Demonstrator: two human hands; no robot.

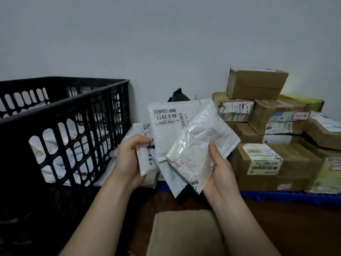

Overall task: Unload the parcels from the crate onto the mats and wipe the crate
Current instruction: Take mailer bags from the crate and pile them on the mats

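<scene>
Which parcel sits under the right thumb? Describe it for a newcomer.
Right of the black crate, the left hand and right hand hold a fan of mailers. The frontmost parcel, under the right thumb, is crinkled and glossy, while the white mailer behind it shows 44-6-2611.

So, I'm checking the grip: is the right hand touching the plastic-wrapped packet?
Touching. The head view shows the right hand cupped under the packet, with its thumb lying on the packet's front near the right edge.

A plain pale wall [166, 34] rises behind a tan pad [184, 233] on dark brown floor [287, 218]
</scene>
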